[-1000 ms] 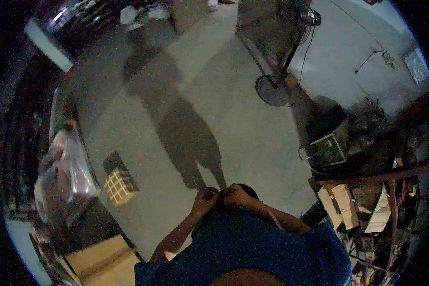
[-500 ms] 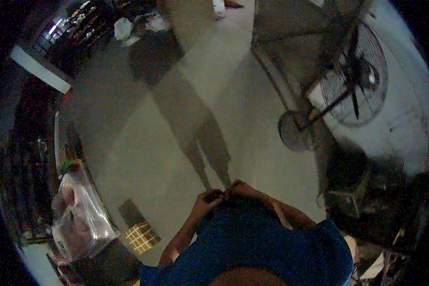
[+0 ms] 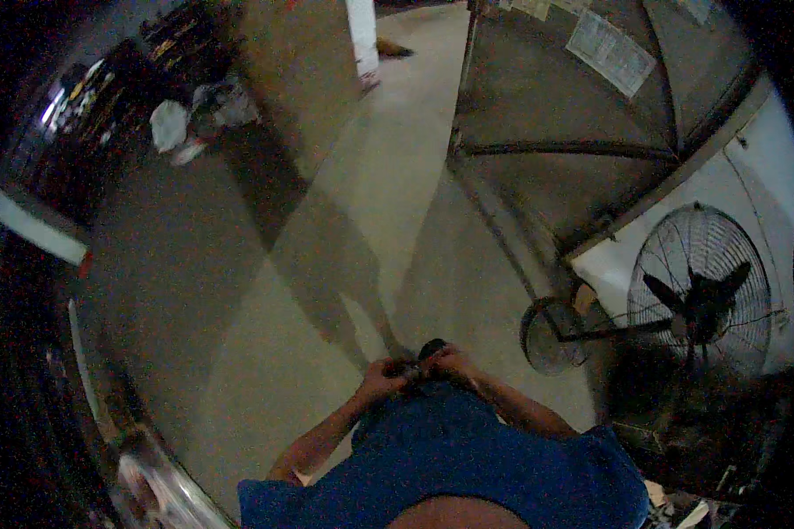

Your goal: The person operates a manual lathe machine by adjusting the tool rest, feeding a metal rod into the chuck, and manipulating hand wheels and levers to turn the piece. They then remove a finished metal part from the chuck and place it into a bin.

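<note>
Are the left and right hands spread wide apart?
No, the left hand and the right hand are close together in front of the blue shirt.

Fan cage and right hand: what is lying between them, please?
In the head view, a dark pole, its round base, then bare floor lie between the fan cage and right hand.

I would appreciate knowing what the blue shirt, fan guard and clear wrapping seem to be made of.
Blue shirt: probably matt fabric, as it drapes softly without shine. Fan guard: likely metal wire, from its thin, closely spaced rings; its finish is unclear. Clear wrapping: apparently glossy plastic film, see-through with bright streaks.
</note>
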Demonstrator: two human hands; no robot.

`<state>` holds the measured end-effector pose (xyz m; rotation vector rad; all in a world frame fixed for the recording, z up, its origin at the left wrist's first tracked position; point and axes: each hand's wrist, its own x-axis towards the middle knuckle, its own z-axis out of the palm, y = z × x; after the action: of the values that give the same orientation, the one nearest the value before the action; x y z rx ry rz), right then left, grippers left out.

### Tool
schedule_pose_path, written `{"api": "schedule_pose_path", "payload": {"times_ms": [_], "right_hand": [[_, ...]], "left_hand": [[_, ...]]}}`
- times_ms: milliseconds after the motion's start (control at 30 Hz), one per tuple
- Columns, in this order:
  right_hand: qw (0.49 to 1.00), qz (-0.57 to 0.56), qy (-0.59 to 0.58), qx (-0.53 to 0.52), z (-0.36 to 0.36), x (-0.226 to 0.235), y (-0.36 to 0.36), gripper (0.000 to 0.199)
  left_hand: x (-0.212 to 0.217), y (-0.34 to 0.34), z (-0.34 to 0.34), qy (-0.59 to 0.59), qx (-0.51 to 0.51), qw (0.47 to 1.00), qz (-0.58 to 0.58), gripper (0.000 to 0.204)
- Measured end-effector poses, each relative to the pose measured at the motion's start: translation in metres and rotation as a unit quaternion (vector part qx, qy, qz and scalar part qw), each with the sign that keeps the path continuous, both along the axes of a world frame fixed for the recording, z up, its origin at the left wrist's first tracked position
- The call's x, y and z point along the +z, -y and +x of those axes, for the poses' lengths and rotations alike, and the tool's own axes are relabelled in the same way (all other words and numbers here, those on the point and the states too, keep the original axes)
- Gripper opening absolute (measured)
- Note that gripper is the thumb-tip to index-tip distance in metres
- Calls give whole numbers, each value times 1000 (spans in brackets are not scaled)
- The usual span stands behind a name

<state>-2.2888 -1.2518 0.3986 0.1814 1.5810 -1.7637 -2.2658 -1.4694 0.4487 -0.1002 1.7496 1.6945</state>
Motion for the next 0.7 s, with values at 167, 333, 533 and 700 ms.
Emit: {"api": "schedule_pose_path", "payload": {"times_ms": [167,333,533,700], "right_hand": [[990,-118,-76,-15,-181,-72,-41,7],[985,-153,-76,8,-365,-42,17,10],[986,13,-140,84,-648,32,66,16],[971,135,-154,126,-852,63,75,15]], "left_hand": [[-34,-26,-216,-88,-71,994,14,40],[-27,8,-365,-72,39,997,-14,34],[20,29,-614,-148,156,975,-49,30],[15,45,-824,-160,87,973,-139,30]]}}
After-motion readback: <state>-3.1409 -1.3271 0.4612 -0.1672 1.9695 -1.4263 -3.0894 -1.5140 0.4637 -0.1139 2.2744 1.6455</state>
